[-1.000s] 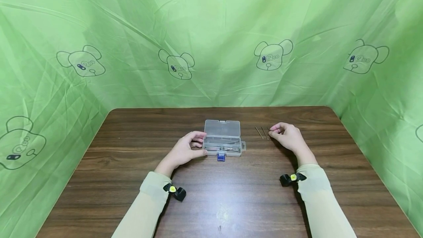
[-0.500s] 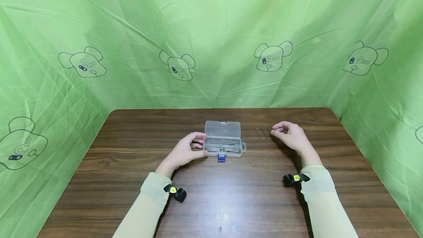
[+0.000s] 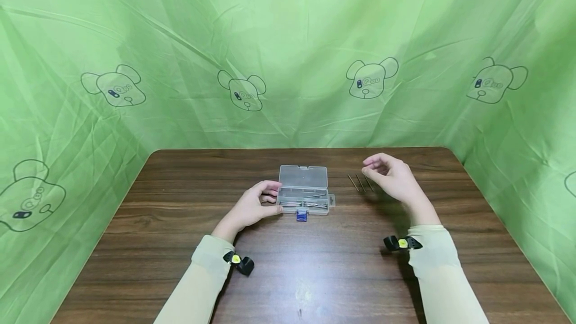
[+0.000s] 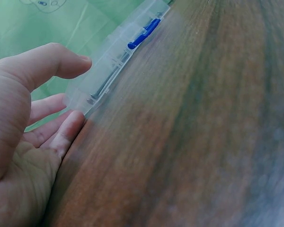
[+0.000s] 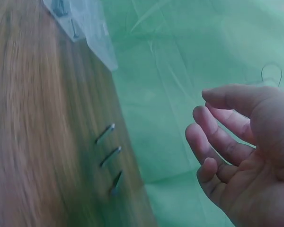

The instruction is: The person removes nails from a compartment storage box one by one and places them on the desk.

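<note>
A clear plastic box [image 3: 302, 192] lies with its lid [image 3: 303, 176] folded back and a blue latch [image 3: 301, 215] at the front. Several thin metal nails [image 3: 316, 204] fill its front compartments, and at least one lies in the rear one. My left hand [image 3: 253, 205] holds the box's left end, thumb by the front corner, fingers at the side and rear. To the right of the box, three nails [image 5: 110, 157] lie roughly parallel on the wood. My right hand [image 3: 390, 176] hovers beside and above them, fingers loosely curled, nothing between thumb and fingertips.
The brown wooden table [image 3: 270, 279] ends in a back edge close behind the box lid. Green cloth [image 3: 301, 64] with printed bear heads encloses the back and both sides. A clear hanging tab [image 3: 332, 200] sticks out from the box's right end.
My right hand has let go of the rightmost nail, which now shows fully beside the other two, and has lifted up and away. The left hand and box stay put.
</note>
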Demonstrator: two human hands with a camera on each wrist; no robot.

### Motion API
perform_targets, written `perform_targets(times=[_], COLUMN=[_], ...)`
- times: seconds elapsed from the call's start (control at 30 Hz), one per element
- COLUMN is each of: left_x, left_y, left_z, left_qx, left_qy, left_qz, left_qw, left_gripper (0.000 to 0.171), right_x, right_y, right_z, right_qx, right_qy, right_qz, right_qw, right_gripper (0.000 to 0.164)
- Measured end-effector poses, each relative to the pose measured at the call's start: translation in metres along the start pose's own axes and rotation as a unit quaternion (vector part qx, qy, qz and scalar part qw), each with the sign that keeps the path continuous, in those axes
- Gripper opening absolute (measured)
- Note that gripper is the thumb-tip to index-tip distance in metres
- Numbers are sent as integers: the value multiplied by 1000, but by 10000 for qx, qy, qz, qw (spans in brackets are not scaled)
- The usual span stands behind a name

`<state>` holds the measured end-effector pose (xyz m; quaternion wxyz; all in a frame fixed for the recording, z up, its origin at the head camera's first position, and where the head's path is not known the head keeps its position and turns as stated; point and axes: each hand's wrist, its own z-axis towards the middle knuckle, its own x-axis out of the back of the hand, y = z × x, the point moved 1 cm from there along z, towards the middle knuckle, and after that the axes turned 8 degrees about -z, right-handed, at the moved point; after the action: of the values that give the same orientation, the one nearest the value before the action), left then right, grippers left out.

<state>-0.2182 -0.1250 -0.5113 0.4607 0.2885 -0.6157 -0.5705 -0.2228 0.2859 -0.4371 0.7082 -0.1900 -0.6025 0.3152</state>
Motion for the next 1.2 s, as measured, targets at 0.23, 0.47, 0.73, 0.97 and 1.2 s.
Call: perform_targets(times=[0.23, 0.47, 0.73, 0.97, 1.2], left_x=[0, -1, 0, 1, 1], left_y=[-2, -1, 0, 1, -1], left_z=[1, 1, 1, 0, 1], left_qx=[-45, -13, -42, -2, -20], left_qy=[-14, -32, -24, -22, -30], left_qz=[-33, -38, -80, -49, -20], left_qw=[10000, 10000, 10000, 10000, 10000], left_gripper=[67, 67, 67, 67, 67], right_x=[-11, -30, -48, -65, -82], right_y=[-25, -40, -55, -70, -71], right_z=[2, 5, 11, 23, 26], right_qx=[302, 727, 1122, 1253, 1111], right_qy=[-362, -986, -1382, -1625, -1826], right_qz=[102, 56, 19, 38, -143], right_qw=[9988, 9924, 9840, 9787, 9768], right_gripper=[19, 17, 16, 16, 9])
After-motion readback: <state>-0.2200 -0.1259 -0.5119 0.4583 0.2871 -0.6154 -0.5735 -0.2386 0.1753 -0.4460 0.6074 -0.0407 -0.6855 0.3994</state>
